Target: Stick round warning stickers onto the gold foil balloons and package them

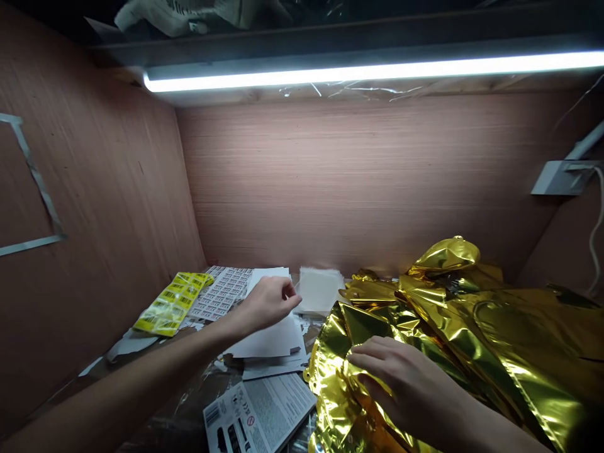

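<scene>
Gold foil (453, 318) cropped by right edge, partly behind right hand (399, 374)

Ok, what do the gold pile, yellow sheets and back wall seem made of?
Gold pile: likely metallic film or foil, mirror-bright and sharply creased.
Yellow sheets: perhaps printed paper under clear plastic, given the glints.
Back wall: wood or wood-look panel, matte, with fine horizontal grain.

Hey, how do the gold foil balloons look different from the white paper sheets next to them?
The deflated gold foil balloons are crumpled and mirror-shiny; the white paper sheets lie flat and matte. The balloons make a far larger heap, while the sheets make a low stack. Both are loose piles of thin material.
</scene>
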{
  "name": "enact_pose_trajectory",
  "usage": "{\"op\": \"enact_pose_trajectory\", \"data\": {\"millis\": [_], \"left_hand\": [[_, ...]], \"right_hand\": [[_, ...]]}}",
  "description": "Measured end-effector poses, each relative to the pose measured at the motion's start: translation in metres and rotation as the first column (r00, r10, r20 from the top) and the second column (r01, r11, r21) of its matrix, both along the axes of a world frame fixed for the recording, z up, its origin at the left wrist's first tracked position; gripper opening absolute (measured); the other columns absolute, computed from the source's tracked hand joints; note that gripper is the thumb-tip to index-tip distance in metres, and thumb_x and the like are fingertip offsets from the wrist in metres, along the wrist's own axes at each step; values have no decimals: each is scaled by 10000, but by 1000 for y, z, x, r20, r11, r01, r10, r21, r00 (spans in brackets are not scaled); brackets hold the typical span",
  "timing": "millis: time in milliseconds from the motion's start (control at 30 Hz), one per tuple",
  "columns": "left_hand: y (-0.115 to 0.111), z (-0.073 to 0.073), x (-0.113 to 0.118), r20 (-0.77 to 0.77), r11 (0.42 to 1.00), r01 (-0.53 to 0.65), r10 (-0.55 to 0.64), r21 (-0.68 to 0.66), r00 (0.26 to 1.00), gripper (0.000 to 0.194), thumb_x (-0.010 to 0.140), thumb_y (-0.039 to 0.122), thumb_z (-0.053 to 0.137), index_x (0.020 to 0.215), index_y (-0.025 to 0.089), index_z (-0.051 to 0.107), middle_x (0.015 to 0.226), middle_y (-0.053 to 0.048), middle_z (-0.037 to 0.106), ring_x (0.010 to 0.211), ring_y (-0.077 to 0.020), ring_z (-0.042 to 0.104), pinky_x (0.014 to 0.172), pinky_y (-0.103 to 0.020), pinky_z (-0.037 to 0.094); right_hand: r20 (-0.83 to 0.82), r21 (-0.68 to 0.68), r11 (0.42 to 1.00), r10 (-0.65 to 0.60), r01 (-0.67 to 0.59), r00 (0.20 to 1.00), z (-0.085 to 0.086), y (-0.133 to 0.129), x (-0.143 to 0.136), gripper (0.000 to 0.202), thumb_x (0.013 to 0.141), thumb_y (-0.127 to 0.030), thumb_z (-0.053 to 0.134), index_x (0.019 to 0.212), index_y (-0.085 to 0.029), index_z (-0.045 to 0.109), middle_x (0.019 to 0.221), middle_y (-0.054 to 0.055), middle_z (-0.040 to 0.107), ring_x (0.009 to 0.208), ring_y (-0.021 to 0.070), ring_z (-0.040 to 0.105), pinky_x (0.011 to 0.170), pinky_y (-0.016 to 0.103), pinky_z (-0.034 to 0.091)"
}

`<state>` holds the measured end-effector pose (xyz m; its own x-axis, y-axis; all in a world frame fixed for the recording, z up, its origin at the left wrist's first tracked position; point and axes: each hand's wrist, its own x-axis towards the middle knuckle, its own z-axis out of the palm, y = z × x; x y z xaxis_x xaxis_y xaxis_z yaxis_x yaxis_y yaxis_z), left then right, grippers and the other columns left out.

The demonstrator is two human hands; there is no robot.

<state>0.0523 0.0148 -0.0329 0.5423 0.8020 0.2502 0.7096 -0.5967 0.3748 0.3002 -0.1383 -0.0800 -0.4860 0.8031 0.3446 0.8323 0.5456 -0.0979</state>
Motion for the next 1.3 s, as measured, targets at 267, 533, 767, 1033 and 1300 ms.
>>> {"op": "enact_pose_trajectory", "data": {"millis": [267, 533, 767, 1033, 1300], "left_hand": [[75, -15, 58, -137, 960, -135, 103, -246, 985, 335, 1020, 479, 586, 1007, 157, 679, 947, -58, 700, 802, -178, 670, 753, -345, 567], [83, -9, 79, -313, 923, -165, 51, -349, 948, 321, 1001, 421, 650, 1139, 131, 668, 1050, -60, 698, 852, -192, 697, 738, -345, 605], [82, -17, 75, -338, 965, 220, -257, -144, 905, 504, 900, 489, 747, 1289, 185, 646, 1352, -115, 636, 1218, -301, 616, 1031, -489, 500], [91, -24, 60, -412, 911, 406, -398, -73, 820, 411, 916, 494, 702, 1139, 150, 674, 1139, -112, 691, 966, -245, 659, 908, -445, 515], [109, -17, 50, -313, 881, 456, -471, -123, 825, 388, 1043, 503, 430, 952, 221, 680, 930, -56, 719, 784, -208, 636, 741, -305, 443]], "right_hand": [[209, 122, 992, 5, -31, 978, 4, -29, 38, 259, 886, -48, 477, 805, -209, 664, 801, 47, 694, 698, 216, 594, 640, 371, 456], [26, -63, 995, 76, -74, 997, 0, 44, 10, 285, 1006, -251, 545, 1226, -250, 727, 1299, 72, 720, 1153, 237, 660, 993, 378, 532], [92, -124, 992, -16, 27, 996, -41, 48, 88, 399, 1008, -281, 528, 1365, -208, 692, 1412, 102, 683, 1296, 283, 646, 1119, 440, 509], [48, -147, 954, -256, 260, 966, -3, 56, 171, 272, 871, -158, 586, 904, -222, 848, 966, 78, 835, 866, 267, 789, 790, 334, 605], [5, -133, 968, -215, 214, 977, 5, 87, 122, 242, 857, -181, 612, 933, -225, 838, 896, 47, 827, 816, 245, 762, 794, 344, 566]]}}
